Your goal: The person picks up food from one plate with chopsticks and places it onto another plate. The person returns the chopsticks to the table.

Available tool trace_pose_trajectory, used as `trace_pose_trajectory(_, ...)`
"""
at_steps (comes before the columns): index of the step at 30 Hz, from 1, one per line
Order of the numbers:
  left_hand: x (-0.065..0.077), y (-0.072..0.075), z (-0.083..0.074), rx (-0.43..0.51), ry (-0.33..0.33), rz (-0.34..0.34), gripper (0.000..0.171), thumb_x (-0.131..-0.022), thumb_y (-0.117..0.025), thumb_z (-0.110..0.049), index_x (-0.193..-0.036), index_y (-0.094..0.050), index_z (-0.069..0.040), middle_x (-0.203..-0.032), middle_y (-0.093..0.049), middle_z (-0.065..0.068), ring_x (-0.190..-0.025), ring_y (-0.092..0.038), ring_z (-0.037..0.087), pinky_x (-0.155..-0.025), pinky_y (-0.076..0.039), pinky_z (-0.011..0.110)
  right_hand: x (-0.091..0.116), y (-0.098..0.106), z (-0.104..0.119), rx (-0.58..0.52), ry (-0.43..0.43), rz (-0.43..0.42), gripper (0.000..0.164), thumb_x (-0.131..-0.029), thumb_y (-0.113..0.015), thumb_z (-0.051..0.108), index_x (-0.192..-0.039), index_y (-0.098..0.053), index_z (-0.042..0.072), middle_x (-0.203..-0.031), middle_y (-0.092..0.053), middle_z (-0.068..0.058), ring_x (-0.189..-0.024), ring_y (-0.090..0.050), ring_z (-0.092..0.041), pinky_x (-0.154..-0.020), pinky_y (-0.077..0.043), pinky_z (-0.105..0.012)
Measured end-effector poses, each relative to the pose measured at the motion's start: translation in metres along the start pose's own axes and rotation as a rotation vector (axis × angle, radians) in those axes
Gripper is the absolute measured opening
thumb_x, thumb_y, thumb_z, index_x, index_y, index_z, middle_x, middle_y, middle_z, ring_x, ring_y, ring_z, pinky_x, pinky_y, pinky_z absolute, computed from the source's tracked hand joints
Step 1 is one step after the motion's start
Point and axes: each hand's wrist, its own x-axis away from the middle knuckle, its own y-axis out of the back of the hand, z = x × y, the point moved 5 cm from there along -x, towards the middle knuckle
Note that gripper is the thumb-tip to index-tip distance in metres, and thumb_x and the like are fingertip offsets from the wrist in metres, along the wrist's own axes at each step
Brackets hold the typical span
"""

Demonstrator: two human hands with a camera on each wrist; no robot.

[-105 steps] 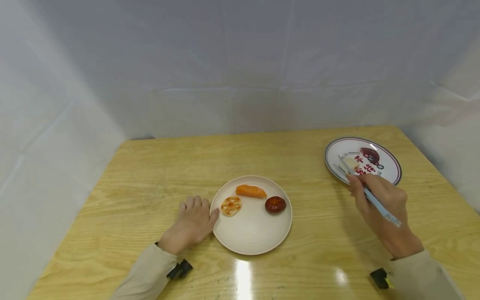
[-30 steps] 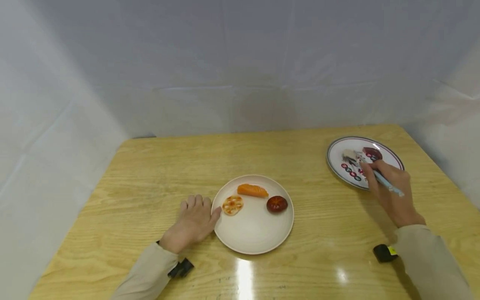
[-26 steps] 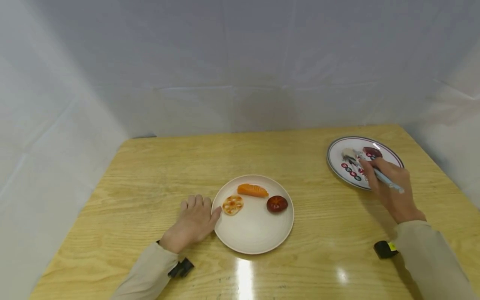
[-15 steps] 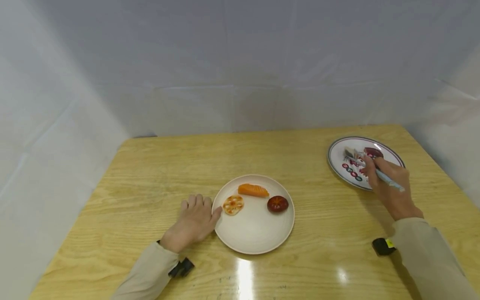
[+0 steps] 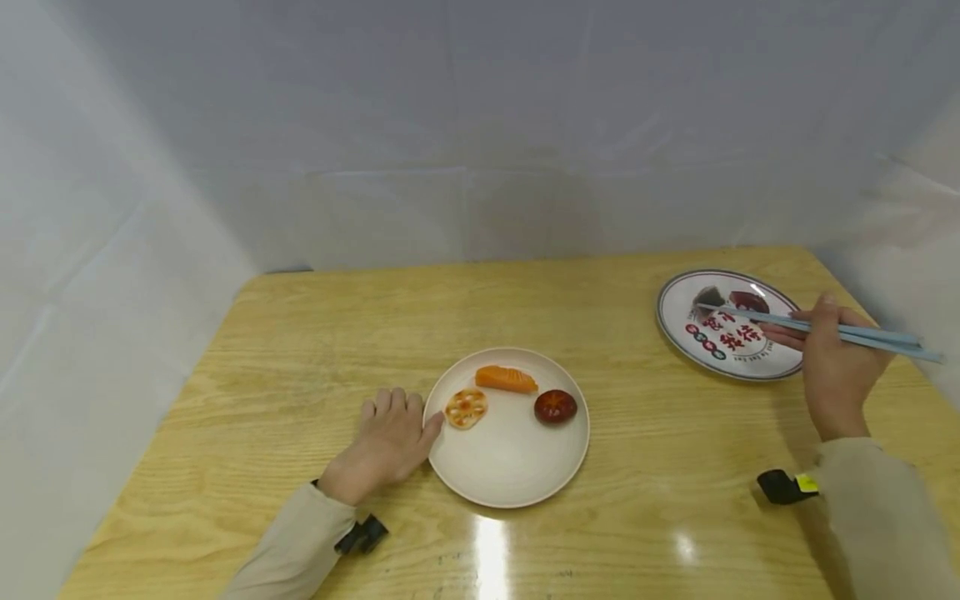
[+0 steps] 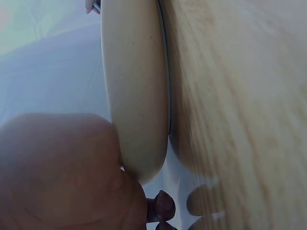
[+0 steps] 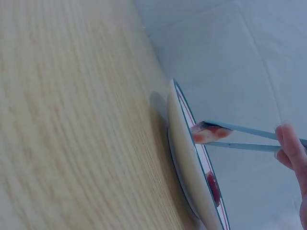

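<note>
My right hand (image 5: 838, 379) holds a pair of light blue chopsticks (image 5: 892, 337) above the patterned white plate (image 5: 677, 307). In the right wrist view, their tips lie on either side of a pale food piece (image 7: 211, 136) with a dark edge and reddish patches, which looks like a fish slice. A dark red food piece (image 5: 750, 303) sits beside it on that plate. My left hand (image 5: 390, 440) lies on the table with its thumb at the rim of the cream plate (image 5: 506, 471). On this plate are a lotus root slice (image 5: 466, 409), an orange carrot-like piece (image 5: 506, 380) and a brown shiitake mushroom (image 5: 556, 407).
The wooden table (image 5: 330, 333) is enclosed by pale sheeting (image 5: 480, 108) at the back and sides. Black wrist devices (image 5: 362, 535) hang below both sleeves. The patterned plate stands near the table's back right corner.
My right hand has swung to the right and turned, so the chopsticks now lie nearly sideways. The pale piece now shows its dark side. My left hand keeps its place.
</note>
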Motion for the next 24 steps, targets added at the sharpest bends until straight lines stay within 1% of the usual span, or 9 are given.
trace_pose_trajectory(2,0.0,0.0,0.0,0.002,0.0,-0.002,0.035,-0.103,-0.036,-0.035,-0.091,-0.044,-0.003,-0.086,-0.035,0.012,-0.083,-0.031,0.031,-0.074,-0.023,0.043,0.0,-0.001,-0.001,-0.164,-0.056,0.012,0.029,-0.095,-0.061,0.02,-0.078,-0.067,-0.002,-0.066,-0.068,-0.007,-0.055,-0.068,-0.013,-0.051,-0.05,-0.023)
trace_pose_trajectory(3,0.0,0.001,0.0,0.004,0.0,-0.003,0.035,-0.103,-0.036,-0.035,-0.091,-0.044,-0.003,-0.086,-0.034,0.012,-0.083,-0.031,0.031,-0.074,-0.022,0.043,0.001,0.0,-0.002,-0.178,-0.077,0.009,0.03,-0.095,-0.061,0.021,-0.078,-0.067,-0.002,-0.066,-0.068,-0.007,-0.056,-0.068,-0.014,-0.051,-0.05,-0.023)
trace_pose_trajectory(5,0.0,0.0,0.001,0.007,-0.002,-0.002,0.035,-0.103,-0.036,-0.035,-0.09,-0.043,-0.003,-0.086,-0.034,0.012,-0.083,-0.03,0.031,-0.074,-0.022,0.043,0.002,0.001,-0.005,-0.255,-0.134,0.0,0.031,-0.094,-0.062,0.021,-0.08,-0.065,-0.006,-0.069,-0.067,-0.012,-0.059,-0.069,-0.018,-0.052,-0.051,-0.026)
trace_pose_trajectory(10,0.001,0.0,0.0,0.012,-0.005,0.002,0.035,-0.103,-0.037,-0.035,-0.091,-0.043,-0.003,-0.086,-0.035,0.012,-0.083,-0.031,0.031,-0.075,-0.023,0.043,0.006,0.007,-0.015,-0.385,-0.253,-0.063,0.034,-0.094,-0.063,0.019,-0.081,-0.061,-0.013,-0.074,-0.065,-0.017,-0.061,-0.07,-0.025,-0.054,-0.053,-0.03)
trace_pose_trajectory(13,0.001,0.002,-0.001,0.013,-0.005,0.002,0.035,-0.103,-0.036,-0.035,-0.091,-0.043,-0.003,-0.086,-0.034,0.012,-0.083,-0.031,0.031,-0.075,-0.023,0.043,0.006,0.011,-0.022,-0.455,-0.302,-0.097,0.034,-0.093,-0.063,0.018,-0.084,-0.061,-0.015,-0.072,-0.067,-0.019,-0.061,-0.07,-0.027,-0.055,-0.053,-0.032)
trace_pose_trajectory(16,0.001,0.002,-0.001,0.014,-0.004,0.006,0.035,-0.103,-0.036,-0.035,-0.09,-0.043,-0.003,-0.086,-0.034,0.012,-0.083,-0.031,0.031,-0.074,-0.023,0.043,0.007,0.015,-0.027,-0.517,-0.384,-0.129,0.033,-0.094,-0.063,0.018,-0.086,-0.062,-0.014,-0.07,-0.067,-0.021,-0.062,-0.07,-0.029,-0.056,-0.054,-0.032)
trace_pose_trajectory(19,0.001,0.002,-0.001,0.014,-0.005,0.007,0.035,-0.103,-0.036,-0.035,-0.09,-0.043,-0.003,-0.086,-0.034,0.012,-0.083,-0.03,0.031,-0.074,-0.022,0.043,0.01,0.018,-0.029,-0.613,-0.467,-0.149,0.03,-0.095,-0.06,0.015,-0.087,-0.06,-0.013,-0.069,-0.065,-0.023,-0.064,-0.07,-0.032,-0.057,-0.054,-0.032)
trace_pose_trajectory(22,0.001,0.002,-0.001,0.013,-0.005,0.008,0.035,-0.103,-0.036,-0.035,-0.09,-0.043,-0.003,-0.086,-0.034,0.012,-0.083,-0.03,0.031,-0.074,-0.022,0.043,0.012,0.02,-0.032,-0.713,-0.524,-0.138,0.028,-0.096,-0.058,0.013,-0.088,-0.06,-0.013,-0.067,-0.064,-0.024,-0.066,-0.07,-0.034,-0.057,-0.054,-0.033)
trace_pose_trajectory(24,0.001,0.002,-0.001,0.012,-0.005,0.008,0.035,-0.103,-0.036,-0.035,-0.09,-0.043,-0.003,-0.086,-0.034,0.012,-0.083,-0.03,0.031,-0.074,-0.022,0.043,0.013,0.022,-0.033,-0.757,-0.557,-0.125,0.027,-0.097,-0.056,0.013,-0.09,-0.058,-0.013,-0.067,-0.063,-0.025,-0.068,-0.07,-0.035,-0.057,-0.054,-0.033)
